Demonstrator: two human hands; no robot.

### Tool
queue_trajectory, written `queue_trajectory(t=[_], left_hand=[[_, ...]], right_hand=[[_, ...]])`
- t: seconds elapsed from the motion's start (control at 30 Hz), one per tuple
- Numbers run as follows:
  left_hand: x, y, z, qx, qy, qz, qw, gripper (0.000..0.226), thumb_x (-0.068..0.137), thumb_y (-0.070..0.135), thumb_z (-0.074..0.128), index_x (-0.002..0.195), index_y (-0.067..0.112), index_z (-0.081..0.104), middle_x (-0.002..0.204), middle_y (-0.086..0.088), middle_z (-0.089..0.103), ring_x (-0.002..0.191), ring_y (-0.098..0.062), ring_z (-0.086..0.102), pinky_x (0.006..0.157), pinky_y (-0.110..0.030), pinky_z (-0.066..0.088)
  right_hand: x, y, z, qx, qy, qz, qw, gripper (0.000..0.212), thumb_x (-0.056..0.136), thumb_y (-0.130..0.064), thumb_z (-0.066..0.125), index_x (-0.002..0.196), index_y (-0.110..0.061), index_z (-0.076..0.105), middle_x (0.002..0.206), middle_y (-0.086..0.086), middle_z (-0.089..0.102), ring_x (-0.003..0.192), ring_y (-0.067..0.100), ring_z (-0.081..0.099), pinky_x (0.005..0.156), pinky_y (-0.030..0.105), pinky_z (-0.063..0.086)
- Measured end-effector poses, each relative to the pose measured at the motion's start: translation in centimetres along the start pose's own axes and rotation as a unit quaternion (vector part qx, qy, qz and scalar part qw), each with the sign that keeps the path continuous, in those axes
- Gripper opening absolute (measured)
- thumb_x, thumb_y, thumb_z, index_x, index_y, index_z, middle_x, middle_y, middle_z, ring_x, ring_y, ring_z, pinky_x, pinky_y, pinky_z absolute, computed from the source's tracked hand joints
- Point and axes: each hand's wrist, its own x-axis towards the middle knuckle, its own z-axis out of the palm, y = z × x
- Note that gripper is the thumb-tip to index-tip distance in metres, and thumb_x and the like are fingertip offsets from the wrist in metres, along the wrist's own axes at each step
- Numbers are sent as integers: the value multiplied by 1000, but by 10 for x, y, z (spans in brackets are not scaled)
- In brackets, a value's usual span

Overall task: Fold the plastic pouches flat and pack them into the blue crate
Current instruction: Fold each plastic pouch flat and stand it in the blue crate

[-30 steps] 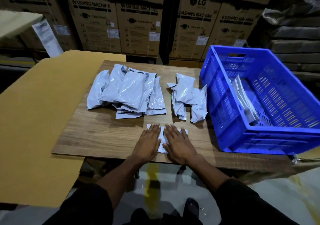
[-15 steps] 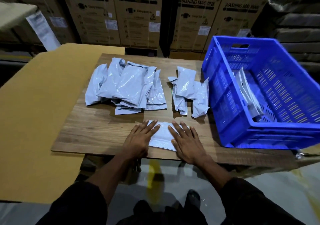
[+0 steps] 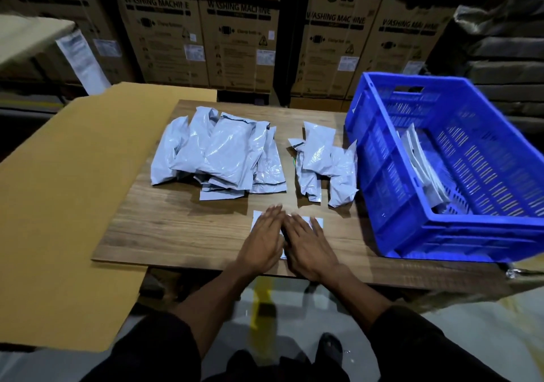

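White pouch [image 3: 317,222] lies at the near edge of the table [image 3: 182,228], pinned flat under both hands. Left hand [image 3: 263,239] and right hand [image 3: 309,244] sit side by side, fingers straight and spread, palms down on it; neither grips. Only the pouch's far corners and a sliver at its near edge show, so whether the fold is finished can't be told.

Next row back: small pile [image 3: 325,163] of puffy pouches, just beside the crate [image 3: 391,181]. Big pile [image 3: 219,155] to its left, loosely overlapped. Cardboard sheet [image 3: 64,199] lies under the table's left side.

Crate stands on the table's right end, its near corner at or slightly past the table edge. A few flattened pouches [image 3: 424,169] lean upright against its left wall.

Risks, judged:
- Slick film traps air; on release the pouch may spring open, so the fold is lost before packing.
- Pouch is close to the near edge; an outward sweep of the palms could slide it off.
- Leaning stack in the crate could topple when the next pouch drops in.
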Motion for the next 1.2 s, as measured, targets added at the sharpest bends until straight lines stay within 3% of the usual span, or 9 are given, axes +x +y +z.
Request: queue_trajectory(t=[0.07,0.17,0.27,0.47,0.73,0.83,0.93,1.1,1.2], left_hand=[[2,9,10,5,14,-45,999,61,103,33,25,147,-5,45,153,-20,47,144,-33,42,121,-39,20],[0,8,18,60,-8,-86,994,70,105,49,11,155,7,37,159,-7,42,150,-23,33,123,-36,11],[-3,3,19,90,-6,-83,993,70,107,50,6,154,10,41,156,-2,47,147,-23,38,121,-38,17],[-14,-10,13,124,19,-63,990,55,108,37,27,154,12,43,156,-1,47,147,-27,39,115,-44,33],[-30,-40,-5,178,-30,-41,983,62,101,38,36,160,20,31,168,-1,24,152,-23,28,120,-49,27],[-26,-41,-6,184,-48,-48,981,64,99,40,34,160,20,31,168,-1,23,152,-24,29,119,-53,28],[-25,-38,-8,186,-60,-49,980,66,97,40,33,159,19,31,168,-1,24,151,-24,30,119,-55,29],[-23,-37,-13,179,-81,-47,979,70,96,42,30,161,16,26,170,-2,15,154,-26,25,121,-55,23],[-27,-33,-13,141,-75,-48,986,85,95,60,28,163,11,13,170,-3,1,158,-26,5,125,-51,3]], right_hand=[[-2,0,6,5,6,-14,1000,64,89,-34,35,148,-7,44,152,9,46,142,26,41,116,50,21],[-3,3,10,14,17,-11,1000,65,91,-36,32,151,-10,40,156,6,41,146,23,35,116,48,16],[-1,2,8,54,15,6,998,66,96,-41,17,157,-16,27,163,-1,29,151,17,20,121,44,6],[-11,28,14,38,20,42,998,60,102,-48,15,158,-27,21,163,-11,22,151,15,14,120,43,10],[-17,31,11,22,-7,48,999,66,99,-53,10,160,-28,9,167,-5,8,153,21,2,121,52,9],[-24,24,5,17,46,2,999,64,98,-53,33,152,-18,34,165,6,20,154,28,7,120,59,13],[-31,13,10,-23,104,-93,990,40,96,-50,51,120,-20,61,154,8,42,150,31,24,118,61,21],[-20,6,17,-5,176,-94,980,21,98,-34,53,94,-20,68,140,5,57,142,31,39,113,59,30],[-14,4,12,5,202,-97,975,21,96,-29,53,90,-16,69,131,4,63,136,32,47,112,57,33]])
